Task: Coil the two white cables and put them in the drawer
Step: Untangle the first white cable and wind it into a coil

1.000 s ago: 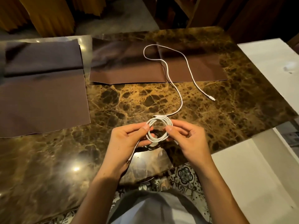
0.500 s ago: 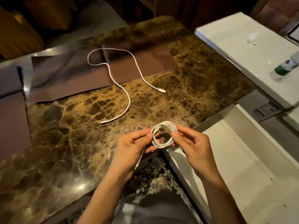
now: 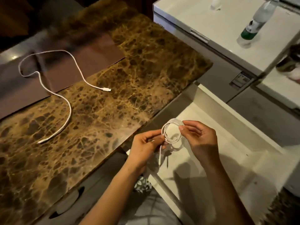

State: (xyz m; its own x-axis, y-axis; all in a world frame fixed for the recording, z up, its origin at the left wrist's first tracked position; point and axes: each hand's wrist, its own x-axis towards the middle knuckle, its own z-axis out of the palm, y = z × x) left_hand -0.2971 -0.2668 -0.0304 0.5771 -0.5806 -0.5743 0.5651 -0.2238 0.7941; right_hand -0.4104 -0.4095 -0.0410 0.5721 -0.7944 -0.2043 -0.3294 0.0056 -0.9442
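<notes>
- Left hand [image 3: 146, 144] and right hand [image 3: 200, 137] sit close together, both pinching the small coiled white cable [image 3: 172, 132] from opposite sides; a short tail with plug hangs down from the left-hand side.
- Coil is held in the air directly above the open white drawer [image 3: 253, 161], inside its front-left area. My read: the drop is straight down, no reach needed.
- Drawer interior looks bare apart from shadows and a few specks.
- Second, uncoiled white cable [image 3: 69, 111] lies on the brown veined marble tabletop [image 3: 138, 75], well apart to the left and farther out. Long axis snakes near-to-far: one plug end toward the near-left, a loop at the far end over the dark brown placemat [image 3: 73, 65], other plug toward mid-table.
- Left hand is nearer that cable, so it's the likely one to fetch it.
- Far right: clear plastic bottle with green label [image 3: 254, 25] stands on the white cabinet top [image 3: 211, 17]. Label text is blurred, unreadable.
</notes>
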